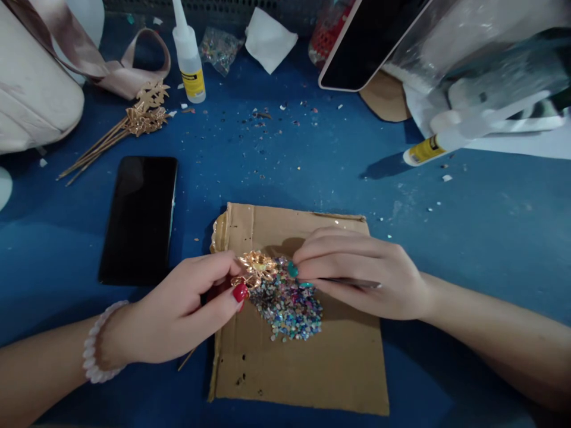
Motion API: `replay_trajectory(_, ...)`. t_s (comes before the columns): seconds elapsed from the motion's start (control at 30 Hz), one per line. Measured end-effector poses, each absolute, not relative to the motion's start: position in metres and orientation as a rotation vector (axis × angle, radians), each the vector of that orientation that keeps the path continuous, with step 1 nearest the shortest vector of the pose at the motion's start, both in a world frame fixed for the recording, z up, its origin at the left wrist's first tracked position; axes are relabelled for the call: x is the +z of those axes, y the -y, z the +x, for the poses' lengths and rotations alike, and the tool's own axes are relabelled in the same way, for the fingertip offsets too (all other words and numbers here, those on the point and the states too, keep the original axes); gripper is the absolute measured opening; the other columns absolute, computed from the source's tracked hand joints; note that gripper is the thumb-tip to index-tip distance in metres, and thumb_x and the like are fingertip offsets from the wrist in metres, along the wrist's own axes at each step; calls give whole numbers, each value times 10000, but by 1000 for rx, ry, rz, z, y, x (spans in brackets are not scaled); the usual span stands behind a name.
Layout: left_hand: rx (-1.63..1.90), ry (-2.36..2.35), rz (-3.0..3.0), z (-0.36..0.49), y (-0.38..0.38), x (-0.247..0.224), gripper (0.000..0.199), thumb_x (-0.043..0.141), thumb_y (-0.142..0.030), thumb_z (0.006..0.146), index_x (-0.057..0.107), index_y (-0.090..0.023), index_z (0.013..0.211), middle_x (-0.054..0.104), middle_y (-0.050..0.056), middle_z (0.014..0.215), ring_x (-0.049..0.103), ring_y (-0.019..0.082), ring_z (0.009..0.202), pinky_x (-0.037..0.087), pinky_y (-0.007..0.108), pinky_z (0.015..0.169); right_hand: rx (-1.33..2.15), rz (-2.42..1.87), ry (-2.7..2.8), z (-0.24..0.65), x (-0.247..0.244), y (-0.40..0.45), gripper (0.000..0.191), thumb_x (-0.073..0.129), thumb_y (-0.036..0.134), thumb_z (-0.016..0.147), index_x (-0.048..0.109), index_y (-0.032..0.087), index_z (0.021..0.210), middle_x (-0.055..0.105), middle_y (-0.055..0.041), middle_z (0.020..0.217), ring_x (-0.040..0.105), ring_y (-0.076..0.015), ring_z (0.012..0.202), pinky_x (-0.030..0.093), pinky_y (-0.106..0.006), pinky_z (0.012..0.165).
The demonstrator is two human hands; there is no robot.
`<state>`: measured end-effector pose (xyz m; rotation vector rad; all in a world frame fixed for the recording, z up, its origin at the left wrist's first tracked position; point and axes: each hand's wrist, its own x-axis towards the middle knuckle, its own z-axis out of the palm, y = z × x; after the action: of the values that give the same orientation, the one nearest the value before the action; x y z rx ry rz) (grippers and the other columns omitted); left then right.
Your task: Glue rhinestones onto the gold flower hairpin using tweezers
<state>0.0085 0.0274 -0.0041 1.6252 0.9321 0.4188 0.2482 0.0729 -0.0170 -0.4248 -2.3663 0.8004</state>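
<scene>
My left hand (178, 309) is closed around a gold flower hairpin (259, 267), pinching it at the petals between thumb and fingers. The hairpin's thin stem shows below the hand. In my right hand (361, 267) is a pair of slim metal tweezers (357, 283), with the tips hidden by the fingers. Those fingertips are just right of the flower, over a heap of small multicoloured rhinestones (294, 315). Under both hands lies a piece of brown cardboard (303, 380) that bears the heap.
A black phone (138, 220) lies to the left, below several gold hairpins (143, 116). Glue bottles stand at the back left (191, 65) and lean at right (428, 148). A tilted phone-like device (370, 41) is at the back. Scraps dot the blue table (285, 154).
</scene>
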Motion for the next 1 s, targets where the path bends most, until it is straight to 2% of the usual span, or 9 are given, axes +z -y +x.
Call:
replay_trajectory(0.47,498,-987,1596,13,-23,-5,217,344,-233,900,466,-165,733,502,-13,666,457,104,589,349,234,526,835,-430,2372,252,-13,-75,95,488,99,872,573,139,888,653,-76,790,613,-131,790,521,-287,698)
replay_trajectory(1.0,408,-918,1711,7,-29,-5,184,331,-180,907,448,-174,764,491,-19,679,468,101,595,376,221,530,857,-443,2368,249,-14,-75,96,486,94,871,568,139,889,647,-78,791,609,-132,791,517,-288,698)
